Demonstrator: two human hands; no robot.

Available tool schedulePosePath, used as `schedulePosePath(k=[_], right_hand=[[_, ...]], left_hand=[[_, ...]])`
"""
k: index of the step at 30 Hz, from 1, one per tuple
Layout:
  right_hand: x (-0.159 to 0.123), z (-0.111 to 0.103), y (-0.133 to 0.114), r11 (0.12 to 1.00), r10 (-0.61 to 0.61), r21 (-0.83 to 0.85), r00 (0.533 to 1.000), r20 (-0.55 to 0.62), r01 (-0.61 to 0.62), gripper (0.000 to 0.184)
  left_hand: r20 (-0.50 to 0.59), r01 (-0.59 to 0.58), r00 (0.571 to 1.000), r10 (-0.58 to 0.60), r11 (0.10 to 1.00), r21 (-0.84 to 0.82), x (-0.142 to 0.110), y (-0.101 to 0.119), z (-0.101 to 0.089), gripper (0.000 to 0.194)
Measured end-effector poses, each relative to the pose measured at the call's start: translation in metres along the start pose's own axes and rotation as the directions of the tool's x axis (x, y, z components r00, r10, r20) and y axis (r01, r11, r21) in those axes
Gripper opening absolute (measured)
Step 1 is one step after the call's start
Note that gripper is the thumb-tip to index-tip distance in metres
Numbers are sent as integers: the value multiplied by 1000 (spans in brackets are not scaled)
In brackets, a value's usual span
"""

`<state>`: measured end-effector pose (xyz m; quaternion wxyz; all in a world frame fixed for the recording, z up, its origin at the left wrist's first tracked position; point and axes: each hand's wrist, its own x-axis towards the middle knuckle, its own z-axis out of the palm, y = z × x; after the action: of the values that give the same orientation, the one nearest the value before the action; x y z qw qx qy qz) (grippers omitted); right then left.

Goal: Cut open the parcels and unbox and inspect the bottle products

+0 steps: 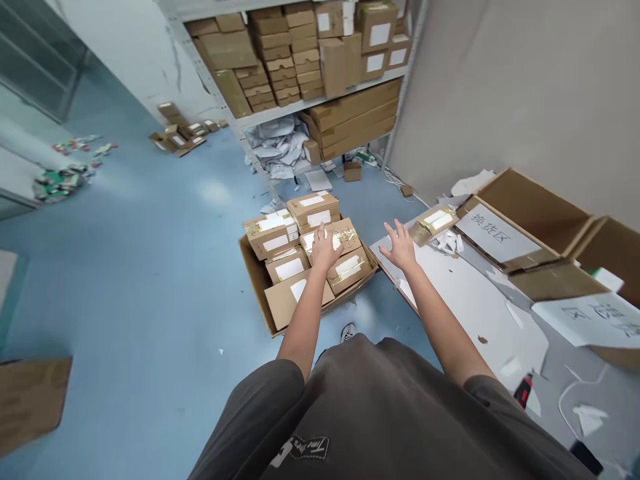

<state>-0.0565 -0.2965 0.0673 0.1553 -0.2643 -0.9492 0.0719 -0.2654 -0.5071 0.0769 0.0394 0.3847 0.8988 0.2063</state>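
On the floor before me stands a large open carton packed with several smaller cardboard boxes bearing white labels and clear or yellowish tape. My left hand is over the middle of it, fingers spread, at a taped box; whether the fingertips touch it I cannot tell. Just below that hand are a lower taped box and a plain long box. My right hand is raised to the right of the carton with its fingers apart, holding nothing, near the edge of a white table.
A metal shelf full of cardboard boxes stands ahead. On the table are a small taped box, an open carton with a handwritten sign and a red-black tool. Scrap boxes lie by the wall; another carton is at left.
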Motion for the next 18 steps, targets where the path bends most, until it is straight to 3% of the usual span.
schedulePosePath(k=[5, 13, 18], right_hand=[[62, 22, -19, 990, -129, 57, 991, 41, 126, 83], [146, 48, -26, 957, -272, 135, 956, 109, 257, 85], [184, 73, -31, 953, -278, 172, 945, 173, 249, 84]], left_hand=[[-37, 168, 985, -167, 986, 8, 14, -31, -9, 83], [-81, 361, 930, -359, 932, 15, 37, -36, -17, 83], [-51, 434, 900, -432, 900, 37, 55, -56, -16, 85]])
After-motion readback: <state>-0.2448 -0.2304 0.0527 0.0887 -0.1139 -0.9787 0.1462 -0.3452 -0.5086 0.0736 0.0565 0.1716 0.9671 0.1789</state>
